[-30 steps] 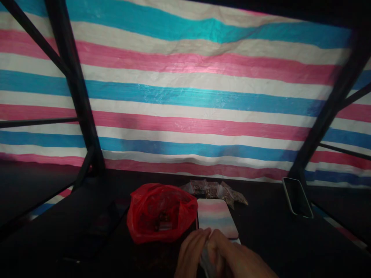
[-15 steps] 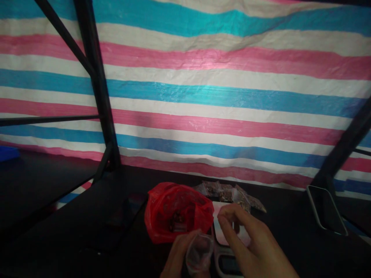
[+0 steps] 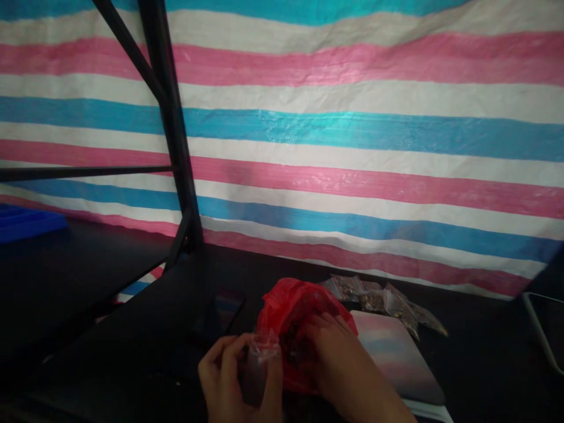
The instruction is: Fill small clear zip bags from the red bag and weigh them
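Observation:
My left hand point(image 3: 224, 373) grips a small clear plastic bag point(image 3: 257, 370) upright between thumb and fingers, its mouth facing up. Right beside it stands a crumpled red plastic bag point(image 3: 282, 302), open at the top. My right hand point(image 3: 337, 355) reaches into the red bag, and its fingertips are hidden among small dark pieces that I cannot make out. A digital scale point(image 3: 399, 355) with a shiny plate lies to the right of that bag, partly behind my right forearm.
Several filled zip bags point(image 3: 374, 299) lie behind the scale. A phone point(image 3: 546, 329) leans at the right edge. Another dark phone point(image 3: 227, 308) lies left of the red bag. A blue tray point(image 3: 30, 223) sits far left, beyond a black metal post point(image 3: 176, 135).
My right hand has moved left from above the scale into the red bag. My left hand has turned the clear bag more upright. The view has swung left.

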Demonstrator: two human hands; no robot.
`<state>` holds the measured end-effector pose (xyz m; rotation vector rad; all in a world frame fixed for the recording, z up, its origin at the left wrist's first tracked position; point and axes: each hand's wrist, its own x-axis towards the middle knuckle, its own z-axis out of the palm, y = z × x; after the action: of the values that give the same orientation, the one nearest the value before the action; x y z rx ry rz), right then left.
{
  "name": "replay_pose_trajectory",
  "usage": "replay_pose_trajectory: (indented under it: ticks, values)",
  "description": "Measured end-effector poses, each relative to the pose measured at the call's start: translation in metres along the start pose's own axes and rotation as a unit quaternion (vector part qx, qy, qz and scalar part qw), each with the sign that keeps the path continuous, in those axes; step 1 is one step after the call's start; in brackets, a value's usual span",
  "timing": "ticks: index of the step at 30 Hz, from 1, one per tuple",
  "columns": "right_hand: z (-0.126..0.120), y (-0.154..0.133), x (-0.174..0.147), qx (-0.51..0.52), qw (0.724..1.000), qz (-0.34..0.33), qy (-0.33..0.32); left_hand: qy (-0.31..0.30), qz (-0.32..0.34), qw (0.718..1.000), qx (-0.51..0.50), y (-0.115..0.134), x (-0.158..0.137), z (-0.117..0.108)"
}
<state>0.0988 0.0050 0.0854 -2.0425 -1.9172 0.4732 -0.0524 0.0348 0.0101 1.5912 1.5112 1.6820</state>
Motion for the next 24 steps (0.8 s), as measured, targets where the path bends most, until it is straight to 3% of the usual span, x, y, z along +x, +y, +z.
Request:
replay_pose_trajectory:
  ticks: [2, 4, 6, 8, 14, 19, 24]
  values:
    - [-0.003, 0.003, 0.0, 0.005, 1.0, -0.01, 0.015, -0.04, -0.004, 0.999, -0.013, -0.003, 0.005, 0.005]
    - [-0.008, 0.006, 0.001, -0.005, 1.0, -0.01, 0.023, -0.121, -0.042, 0.991, -0.045, -0.003, 0.01, 0.009]
    - [-0.011, 0.01, 0.001, -0.029, 0.999, -0.003, 0.019, -0.211, -0.105, 0.969, -0.069, -0.002, 0.014, 0.012]
    - [-0.01, 0.016, 0.002, -0.037, 0.999, -0.002, 0.021, -0.256, -0.143, 0.951, -0.092, 0.0, 0.018, 0.015]
    - [0.007, 0.038, 0.001, 0.05, 0.993, 0.033, 0.104, -0.153, -0.162, 0.951, -0.213, 0.012, 0.026, 0.033]
    - [0.006, 0.047, 0.002, 0.017, 0.991, 0.06, 0.122, -0.229, -0.196, 0.925, -0.231, 0.013, 0.034, 0.039]
    - [-0.002, 0.051, 0.002, -0.059, 0.988, 0.069, 0.124, -0.18, -0.194, 0.927, -0.266, 0.015, 0.04, 0.038]
